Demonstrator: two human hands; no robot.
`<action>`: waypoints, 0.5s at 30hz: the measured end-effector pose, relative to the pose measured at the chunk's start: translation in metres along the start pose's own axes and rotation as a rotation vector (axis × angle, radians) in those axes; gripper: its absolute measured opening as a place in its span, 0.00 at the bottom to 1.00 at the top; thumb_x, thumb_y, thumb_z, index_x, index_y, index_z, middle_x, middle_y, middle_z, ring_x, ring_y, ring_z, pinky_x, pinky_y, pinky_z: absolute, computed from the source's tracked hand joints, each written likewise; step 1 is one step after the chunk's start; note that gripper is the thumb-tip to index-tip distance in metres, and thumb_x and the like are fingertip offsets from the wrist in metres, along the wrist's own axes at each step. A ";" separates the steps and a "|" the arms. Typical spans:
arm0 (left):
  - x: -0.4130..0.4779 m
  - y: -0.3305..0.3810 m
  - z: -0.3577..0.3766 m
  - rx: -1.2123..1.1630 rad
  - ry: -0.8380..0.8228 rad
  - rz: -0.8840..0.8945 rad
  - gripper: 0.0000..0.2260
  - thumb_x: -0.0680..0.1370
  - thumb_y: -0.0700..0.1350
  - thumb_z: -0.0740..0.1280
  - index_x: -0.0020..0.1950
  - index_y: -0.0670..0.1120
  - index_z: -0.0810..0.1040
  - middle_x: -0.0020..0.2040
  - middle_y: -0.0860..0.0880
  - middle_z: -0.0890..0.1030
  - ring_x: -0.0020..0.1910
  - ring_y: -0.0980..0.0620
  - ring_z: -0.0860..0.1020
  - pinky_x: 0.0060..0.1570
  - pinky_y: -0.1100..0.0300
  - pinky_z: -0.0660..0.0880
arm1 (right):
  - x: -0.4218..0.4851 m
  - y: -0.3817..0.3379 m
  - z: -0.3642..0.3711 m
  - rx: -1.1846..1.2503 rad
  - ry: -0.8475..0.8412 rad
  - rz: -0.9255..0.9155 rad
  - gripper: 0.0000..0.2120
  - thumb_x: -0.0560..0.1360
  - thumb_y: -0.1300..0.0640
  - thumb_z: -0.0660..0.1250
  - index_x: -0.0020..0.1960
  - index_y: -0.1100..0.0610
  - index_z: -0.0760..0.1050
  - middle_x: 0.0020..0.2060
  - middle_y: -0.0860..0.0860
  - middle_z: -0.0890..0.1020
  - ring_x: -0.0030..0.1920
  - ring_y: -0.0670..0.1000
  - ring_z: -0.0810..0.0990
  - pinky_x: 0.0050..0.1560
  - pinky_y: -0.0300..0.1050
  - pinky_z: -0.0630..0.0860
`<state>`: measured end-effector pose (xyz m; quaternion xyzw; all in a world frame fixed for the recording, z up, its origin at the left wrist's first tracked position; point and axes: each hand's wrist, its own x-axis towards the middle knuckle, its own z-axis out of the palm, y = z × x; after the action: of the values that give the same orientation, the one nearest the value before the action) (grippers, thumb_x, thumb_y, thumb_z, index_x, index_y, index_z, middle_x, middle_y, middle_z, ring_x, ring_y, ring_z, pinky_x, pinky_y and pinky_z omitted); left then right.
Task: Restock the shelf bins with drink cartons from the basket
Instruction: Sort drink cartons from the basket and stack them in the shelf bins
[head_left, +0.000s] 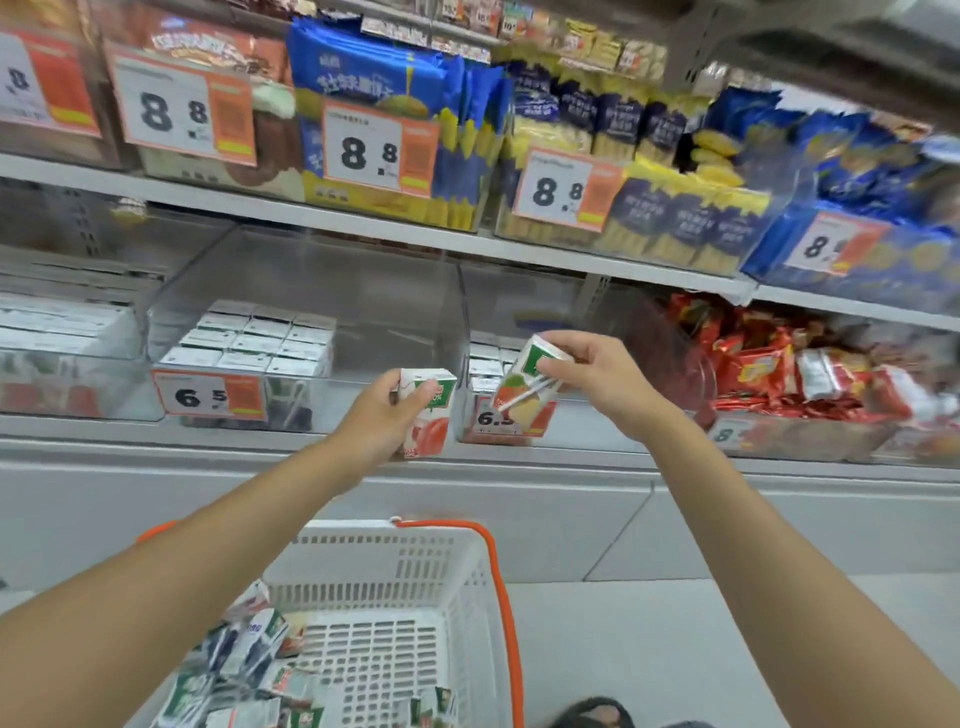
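My left hand grips a small white drink carton with a pink fruit picture, held upright in front of the shelf edge. My right hand holds a second carton, tilted, with a straw on its side, at the front of a clear shelf bin. Another clear bin to the left holds rows of white-topped cartons and has free room on its right side. Below me, a white basket with orange handles holds several loose cartons at its left and near side.
Price tags reading 6.5 hang on the bin fronts. A bin of red snack packs stands to the right. The shelf above carries blue and yellow biscuit packs behind 8.8 tags. A grey base panel runs below the shelf.
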<state>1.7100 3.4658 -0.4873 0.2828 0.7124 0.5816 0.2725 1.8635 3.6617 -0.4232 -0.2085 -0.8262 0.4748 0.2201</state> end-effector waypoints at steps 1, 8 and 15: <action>0.004 0.002 0.006 -0.005 -0.004 -0.004 0.13 0.80 0.56 0.61 0.58 0.50 0.75 0.50 0.51 0.83 0.41 0.60 0.82 0.36 0.66 0.72 | 0.002 0.006 -0.016 -0.023 0.037 -0.029 0.12 0.75 0.66 0.69 0.55 0.52 0.80 0.48 0.51 0.84 0.47 0.47 0.80 0.50 0.41 0.76; 0.013 -0.002 0.026 -0.153 0.017 -0.131 0.11 0.80 0.57 0.62 0.56 0.53 0.77 0.43 0.54 0.85 0.36 0.58 0.83 0.38 0.56 0.79 | 0.036 0.061 -0.085 -0.168 0.092 0.010 0.14 0.76 0.64 0.69 0.60 0.54 0.78 0.57 0.55 0.82 0.52 0.47 0.79 0.55 0.39 0.75; 0.015 -0.007 0.019 -0.145 0.025 -0.178 0.12 0.80 0.55 0.62 0.59 0.50 0.77 0.46 0.51 0.85 0.41 0.55 0.83 0.52 0.44 0.80 | 0.071 0.081 -0.069 -0.208 -0.144 0.104 0.15 0.73 0.66 0.72 0.52 0.48 0.81 0.53 0.50 0.85 0.48 0.43 0.81 0.58 0.46 0.77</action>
<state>1.7126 3.4881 -0.4981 0.1910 0.6941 0.6085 0.3339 1.8550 3.7866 -0.4516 -0.2381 -0.8728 0.4109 0.1127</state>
